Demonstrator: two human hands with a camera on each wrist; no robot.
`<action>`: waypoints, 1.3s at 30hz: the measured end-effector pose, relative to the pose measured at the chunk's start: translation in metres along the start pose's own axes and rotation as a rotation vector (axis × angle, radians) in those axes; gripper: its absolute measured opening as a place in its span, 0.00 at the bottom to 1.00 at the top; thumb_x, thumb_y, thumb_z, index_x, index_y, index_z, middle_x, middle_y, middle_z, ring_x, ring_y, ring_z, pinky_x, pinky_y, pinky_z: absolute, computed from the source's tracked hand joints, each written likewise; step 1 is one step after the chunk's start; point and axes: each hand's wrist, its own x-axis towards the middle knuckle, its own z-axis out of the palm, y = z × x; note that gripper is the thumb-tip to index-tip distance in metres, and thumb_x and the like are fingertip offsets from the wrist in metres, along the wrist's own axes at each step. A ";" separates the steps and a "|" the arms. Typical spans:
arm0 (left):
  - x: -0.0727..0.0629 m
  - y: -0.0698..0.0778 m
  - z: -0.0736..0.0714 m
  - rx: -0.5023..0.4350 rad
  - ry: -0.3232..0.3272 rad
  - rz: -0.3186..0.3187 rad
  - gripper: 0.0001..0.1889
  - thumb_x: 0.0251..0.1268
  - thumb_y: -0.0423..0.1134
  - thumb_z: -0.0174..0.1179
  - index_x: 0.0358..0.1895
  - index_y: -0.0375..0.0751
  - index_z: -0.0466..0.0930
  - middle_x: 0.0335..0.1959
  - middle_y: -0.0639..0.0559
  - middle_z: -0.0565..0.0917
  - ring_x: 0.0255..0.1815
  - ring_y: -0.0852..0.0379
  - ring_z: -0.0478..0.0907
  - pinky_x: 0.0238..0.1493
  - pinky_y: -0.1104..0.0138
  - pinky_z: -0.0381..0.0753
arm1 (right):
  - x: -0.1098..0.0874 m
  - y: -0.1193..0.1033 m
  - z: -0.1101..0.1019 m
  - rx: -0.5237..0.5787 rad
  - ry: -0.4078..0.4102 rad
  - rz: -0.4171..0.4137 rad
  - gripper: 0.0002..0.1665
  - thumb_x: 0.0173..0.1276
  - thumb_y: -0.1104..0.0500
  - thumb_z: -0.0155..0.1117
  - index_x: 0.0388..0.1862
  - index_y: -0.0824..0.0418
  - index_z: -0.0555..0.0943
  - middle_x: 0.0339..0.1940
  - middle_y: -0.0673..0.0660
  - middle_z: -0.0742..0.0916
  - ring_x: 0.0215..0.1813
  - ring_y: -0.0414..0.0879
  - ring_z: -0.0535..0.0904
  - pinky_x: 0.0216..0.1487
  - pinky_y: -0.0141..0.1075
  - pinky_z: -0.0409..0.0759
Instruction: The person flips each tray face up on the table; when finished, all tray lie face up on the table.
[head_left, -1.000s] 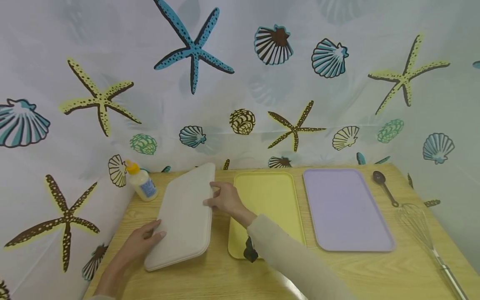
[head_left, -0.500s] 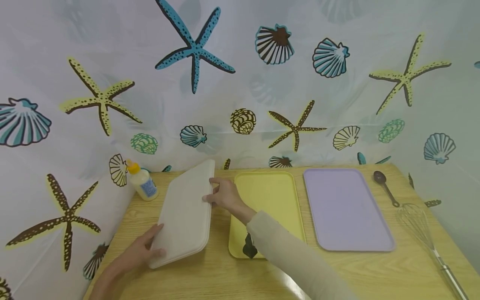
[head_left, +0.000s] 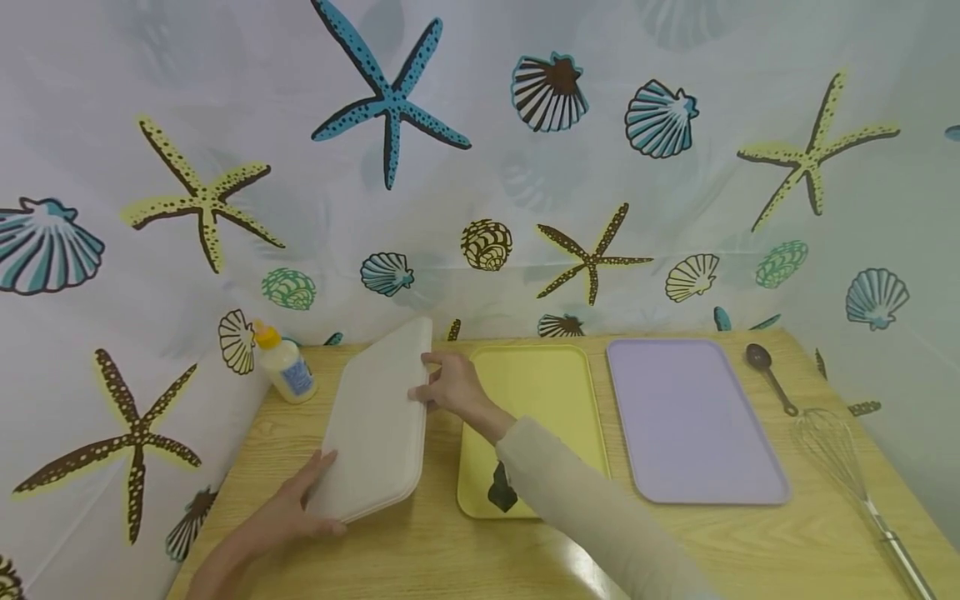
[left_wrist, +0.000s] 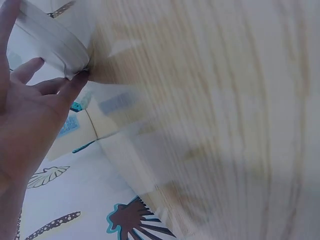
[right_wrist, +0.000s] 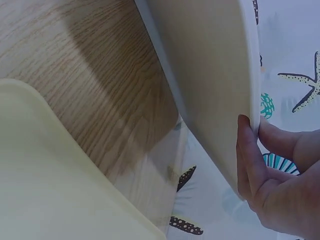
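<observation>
A white tray (head_left: 378,425) with a layered-looking edge is tilted up on the left part of the table, its right side raised. My right hand (head_left: 457,387) grips that raised edge, thumb on the upper face and fingers (right_wrist: 250,155) against the underside, as the right wrist view shows. At the near left corner my left hand (head_left: 281,517) holds the tray between spread thumb and fingers. From the left wrist, a fingertip (left_wrist: 80,77) meets the rounded corner of the tray's rim (left_wrist: 67,50). Right of it lies a yellow tray (head_left: 536,392), partly covered by my right forearm.
A glue bottle (head_left: 288,367) with an orange cap stands at the back left, close to the white tray. Farther right lie a purple tray (head_left: 697,425), a dark spoon (head_left: 759,357) and a wire whisk (head_left: 832,450). A shell-and-starfish patterned sheet (head_left: 480,167) hangs around the table.
My left hand has shifted from the left edge of the white tray to its near left corner. The tray has moved slightly right and tilted a bit more; my right hand keeps its grip.
</observation>
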 end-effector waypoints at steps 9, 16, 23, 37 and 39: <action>-0.004 0.004 0.007 0.015 0.022 -0.002 0.56 0.52 0.47 0.73 0.77 0.37 0.42 0.75 0.28 0.38 0.73 0.25 0.37 0.69 0.35 0.44 | 0.004 -0.017 -0.007 0.071 -0.093 0.003 0.34 0.60 0.72 0.67 0.66 0.74 0.68 0.36 0.64 0.82 0.27 0.51 0.86 0.32 0.40 0.87; -0.007 0.007 0.013 -0.042 0.027 0.045 0.56 0.53 0.43 0.72 0.77 0.37 0.40 0.75 0.27 0.38 0.72 0.24 0.37 0.68 0.35 0.45 | 0.004 -0.031 -0.009 0.091 -0.113 -0.007 0.31 0.63 0.72 0.64 0.65 0.74 0.69 0.36 0.64 0.84 0.29 0.53 0.87 0.33 0.42 0.87; -0.011 0.009 0.018 -0.017 0.077 0.037 0.53 0.53 0.45 0.72 0.77 0.41 0.44 0.74 0.27 0.48 0.69 0.24 0.53 0.65 0.34 0.59 | 0.004 -0.049 -0.009 0.056 -0.100 0.005 0.30 0.64 0.71 0.64 0.65 0.72 0.71 0.35 0.61 0.83 0.28 0.54 0.86 0.32 0.38 0.87; -0.011 0.013 0.027 -0.136 0.069 0.034 0.50 0.56 0.41 0.70 0.77 0.45 0.46 0.67 0.25 0.63 0.59 0.34 0.72 0.51 0.55 0.82 | 0.009 -0.061 -0.003 0.190 -0.117 -0.005 0.30 0.62 0.73 0.64 0.65 0.73 0.71 0.34 0.61 0.83 0.31 0.59 0.86 0.30 0.39 0.87; -0.011 0.014 0.028 -0.150 0.059 0.043 0.50 0.57 0.39 0.70 0.78 0.45 0.45 0.65 0.22 0.63 0.55 0.35 0.76 0.50 0.55 0.83 | 0.009 -0.064 -0.002 0.203 -0.119 0.001 0.31 0.62 0.73 0.64 0.65 0.72 0.71 0.34 0.61 0.82 0.31 0.59 0.86 0.31 0.39 0.87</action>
